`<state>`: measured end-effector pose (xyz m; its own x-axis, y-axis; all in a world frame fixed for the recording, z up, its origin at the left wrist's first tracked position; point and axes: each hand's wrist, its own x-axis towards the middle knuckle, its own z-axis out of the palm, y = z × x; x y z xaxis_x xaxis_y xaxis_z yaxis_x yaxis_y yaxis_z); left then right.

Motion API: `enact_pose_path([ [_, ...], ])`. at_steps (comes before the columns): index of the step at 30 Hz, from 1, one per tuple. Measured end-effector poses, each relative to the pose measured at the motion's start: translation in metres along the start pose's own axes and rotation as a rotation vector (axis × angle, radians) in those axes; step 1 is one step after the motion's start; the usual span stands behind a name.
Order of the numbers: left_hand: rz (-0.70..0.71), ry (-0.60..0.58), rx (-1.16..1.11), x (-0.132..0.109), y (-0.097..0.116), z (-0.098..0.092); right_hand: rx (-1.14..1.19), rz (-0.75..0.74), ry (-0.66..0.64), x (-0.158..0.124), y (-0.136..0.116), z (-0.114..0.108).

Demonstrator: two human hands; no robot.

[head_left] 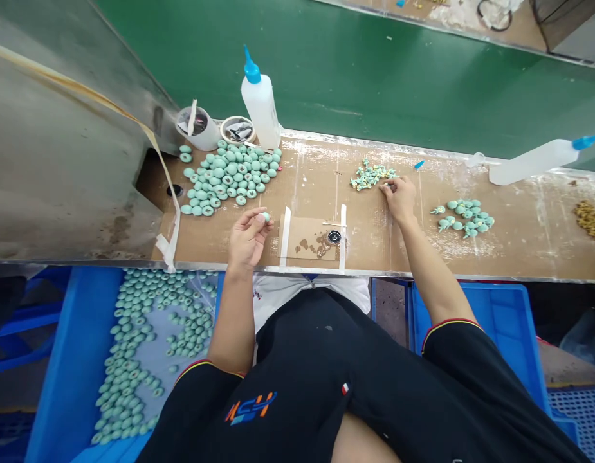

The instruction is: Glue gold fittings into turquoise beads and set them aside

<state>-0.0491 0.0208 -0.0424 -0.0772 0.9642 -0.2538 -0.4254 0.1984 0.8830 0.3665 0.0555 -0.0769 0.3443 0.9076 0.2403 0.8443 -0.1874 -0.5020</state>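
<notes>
1 half-hidden green piece (265, 217) is pinched by the left hand (249, 236); right hand (399, 195) grip unclear.

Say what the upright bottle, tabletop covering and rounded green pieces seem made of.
Upright bottle: probably plastic, satin; cloudy, translucent walls. Tabletop covering: likely matt cardboard; brown, with straight lines and scuffs. Rounded green pieces: perhaps matt resin or plastic; smooth, evenly coloured, though a coating could hide another material.
</notes>
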Motion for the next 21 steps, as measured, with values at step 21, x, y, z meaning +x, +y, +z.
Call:
enact_pose_path([
  [21, 0.035, -0.142, 0.089, -0.022, 0.002, 0.030, 0.036, -0.028, -0.021, -0.019, -0.002, -0.017],
])
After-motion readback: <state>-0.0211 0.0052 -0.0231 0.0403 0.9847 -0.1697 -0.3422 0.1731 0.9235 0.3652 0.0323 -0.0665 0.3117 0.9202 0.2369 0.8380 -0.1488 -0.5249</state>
